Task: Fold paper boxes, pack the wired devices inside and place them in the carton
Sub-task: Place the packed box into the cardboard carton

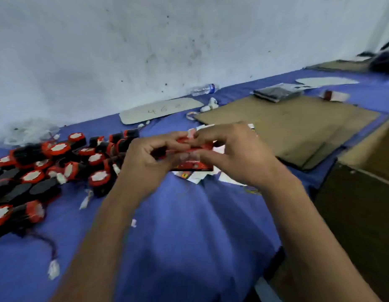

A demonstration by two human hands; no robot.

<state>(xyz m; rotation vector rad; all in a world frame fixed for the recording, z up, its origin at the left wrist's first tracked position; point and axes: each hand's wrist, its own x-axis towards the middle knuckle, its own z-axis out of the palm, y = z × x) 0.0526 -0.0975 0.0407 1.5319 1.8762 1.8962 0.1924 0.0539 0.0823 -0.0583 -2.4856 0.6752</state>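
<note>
Both forearms reach over the blue tabletop (167, 236); left hand (143, 162) and right hand (235, 155) pinch a red paper box (192, 165) held above it, apparently to fold flaps; wired devices (58, 162) lie heaped left; carton (363, 192) waits right.

two bare forearms, no sleeves, slim fingers

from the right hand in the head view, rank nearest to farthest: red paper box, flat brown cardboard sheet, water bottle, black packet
From the right hand:
1. Red paper box, held in its fingers.
2. Flat brown cardboard sheet, just beyond to the right.
3. Water bottle by the wall and black packet far right: too close to call.
</note>
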